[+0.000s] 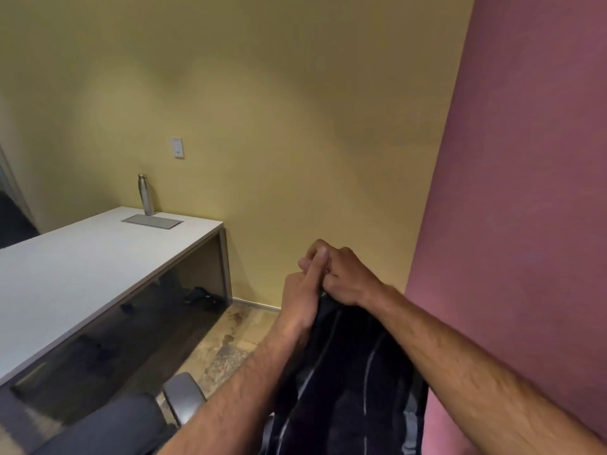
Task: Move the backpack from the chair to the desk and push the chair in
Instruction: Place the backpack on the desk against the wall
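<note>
A dark backpack (345, 382) with pale stripes hangs in the air between my forearms, lifted by its top. My left hand (303, 290) and my right hand (345, 277) are both closed around its top handle, fingers overlapping. The handle itself is hidden inside the grip. The chair (124, 421), dark seat with a grey armrest (184, 399), stands at the bottom left, below and left of the bag, pulled back from the desk. The white desk (82, 274) stretches across the left side, its top well left of the bag.
A steel bottle (146, 195) stands at the desk's far end beside a grey cable hatch (151, 221). A yellow wall is ahead and a pink wall (525, 224) runs close on my right. Dark cables (200, 298) lie on the floor under the desk.
</note>
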